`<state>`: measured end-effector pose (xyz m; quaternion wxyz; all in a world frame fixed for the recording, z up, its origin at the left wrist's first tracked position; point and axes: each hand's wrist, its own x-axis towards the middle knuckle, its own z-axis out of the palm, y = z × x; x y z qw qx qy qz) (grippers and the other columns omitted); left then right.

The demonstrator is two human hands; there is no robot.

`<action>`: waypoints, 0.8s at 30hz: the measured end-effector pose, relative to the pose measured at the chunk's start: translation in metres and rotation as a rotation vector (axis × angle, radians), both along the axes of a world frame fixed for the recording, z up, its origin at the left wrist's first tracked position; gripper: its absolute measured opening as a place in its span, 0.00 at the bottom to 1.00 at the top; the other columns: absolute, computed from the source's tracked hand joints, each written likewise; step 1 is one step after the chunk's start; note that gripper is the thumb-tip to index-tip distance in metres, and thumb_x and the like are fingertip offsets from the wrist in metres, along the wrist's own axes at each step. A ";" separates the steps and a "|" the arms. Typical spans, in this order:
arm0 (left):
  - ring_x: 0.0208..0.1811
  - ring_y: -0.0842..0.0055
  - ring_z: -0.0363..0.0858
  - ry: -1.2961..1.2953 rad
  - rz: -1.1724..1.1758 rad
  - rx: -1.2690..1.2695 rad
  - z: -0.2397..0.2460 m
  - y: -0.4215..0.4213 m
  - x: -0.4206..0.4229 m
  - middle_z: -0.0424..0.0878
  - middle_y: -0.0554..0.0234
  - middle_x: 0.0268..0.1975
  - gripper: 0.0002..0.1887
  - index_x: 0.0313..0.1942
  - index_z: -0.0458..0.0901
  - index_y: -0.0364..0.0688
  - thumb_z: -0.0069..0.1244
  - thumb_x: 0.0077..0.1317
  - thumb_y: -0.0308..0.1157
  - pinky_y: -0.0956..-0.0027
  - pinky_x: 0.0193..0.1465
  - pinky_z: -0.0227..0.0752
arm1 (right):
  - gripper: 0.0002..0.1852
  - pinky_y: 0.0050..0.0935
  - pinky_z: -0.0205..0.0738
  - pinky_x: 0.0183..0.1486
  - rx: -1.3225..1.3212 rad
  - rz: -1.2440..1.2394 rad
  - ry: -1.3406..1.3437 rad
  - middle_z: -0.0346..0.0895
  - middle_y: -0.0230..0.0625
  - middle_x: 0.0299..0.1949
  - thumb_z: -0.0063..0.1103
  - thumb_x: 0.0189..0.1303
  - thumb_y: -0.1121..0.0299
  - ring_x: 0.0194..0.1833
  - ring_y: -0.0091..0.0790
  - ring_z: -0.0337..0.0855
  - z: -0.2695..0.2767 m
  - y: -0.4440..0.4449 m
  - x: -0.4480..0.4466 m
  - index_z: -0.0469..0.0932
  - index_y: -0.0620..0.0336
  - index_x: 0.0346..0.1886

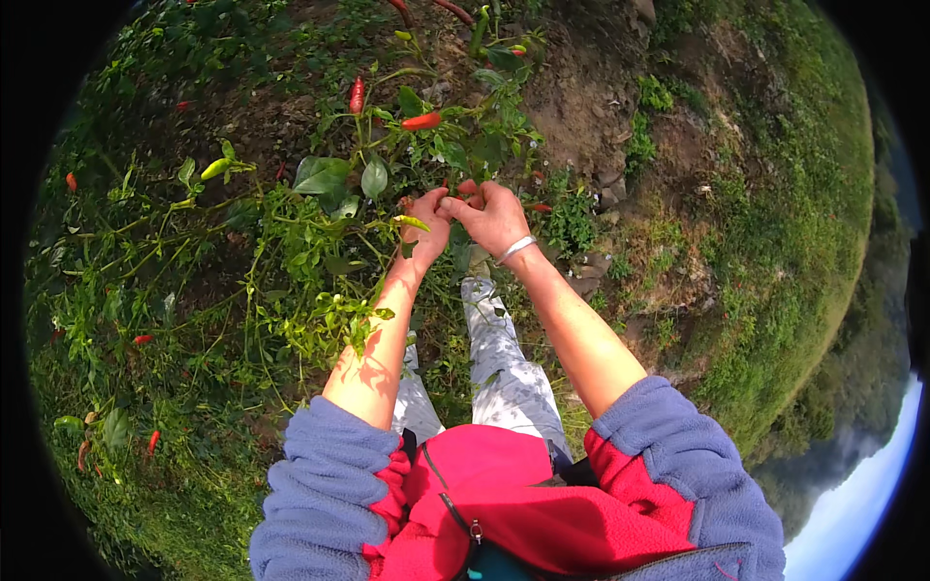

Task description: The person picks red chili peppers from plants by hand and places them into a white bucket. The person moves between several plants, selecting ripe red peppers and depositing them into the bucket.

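My left hand (427,226) and my right hand (495,218) meet at the fingertips among the stems of a chili pepper plant (363,152). A bit of a red chili pepper (459,197) shows between the bent fingers of my right hand, mostly hidden by them. Something reddish lies against the left fingers, too covered to make out. A yellow-green chili pepper (412,222) hangs in front of my left palm. Just beyond the hands are a red chili pepper pointing sideways (421,121) and an upright one (357,95).
Tangled green branches (290,254) spread to the left, one leafy sprig overlapping my left forearm. Another yellow-green pepper (216,168) hangs there. On the right, bare soil (574,94) and stones (592,272) border a grassy slope (785,254). My legs (501,348) stand among low plants.
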<state>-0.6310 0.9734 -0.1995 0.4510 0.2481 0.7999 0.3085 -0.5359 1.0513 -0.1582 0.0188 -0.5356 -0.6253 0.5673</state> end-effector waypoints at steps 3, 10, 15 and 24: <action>0.39 0.73 0.76 -0.015 0.024 0.040 -0.001 -0.003 -0.001 0.79 0.56 0.37 0.16 0.45 0.72 0.34 0.46 0.56 0.29 0.72 0.42 0.68 | 0.15 0.28 0.69 0.31 0.102 -0.012 -0.034 0.77 0.39 0.24 0.59 0.44 0.66 0.28 0.30 0.77 -0.002 0.000 -0.005 0.74 0.68 0.33; 0.37 0.70 0.76 0.154 -0.124 -0.092 0.001 -0.008 0.004 0.77 0.53 0.37 0.18 0.47 0.72 0.38 0.48 0.54 0.29 0.69 0.40 0.69 | 0.09 0.30 0.69 0.32 0.129 0.157 -0.099 0.77 0.42 0.24 0.55 0.46 0.69 0.29 0.33 0.78 -0.015 -0.003 -0.001 0.75 0.65 0.29; 0.40 0.62 0.75 0.275 -0.215 0.005 0.000 -0.015 0.006 0.76 0.51 0.38 0.16 0.45 0.72 0.38 0.47 0.54 0.27 0.66 0.42 0.68 | 0.07 0.24 0.63 0.23 -0.152 -0.049 0.084 0.75 0.36 0.24 0.52 0.51 0.69 0.20 0.25 0.69 -0.027 -0.005 0.004 0.73 0.61 0.33; 0.34 0.71 0.75 0.220 -0.350 -0.054 -0.015 -0.027 0.004 0.76 0.56 0.32 0.12 0.41 0.73 0.39 0.42 0.54 0.25 0.69 0.38 0.67 | 0.05 0.16 0.48 0.16 -0.882 -0.394 0.369 0.62 0.24 0.21 0.50 0.56 0.68 0.15 0.16 0.53 0.016 0.008 0.046 0.65 0.56 0.28</action>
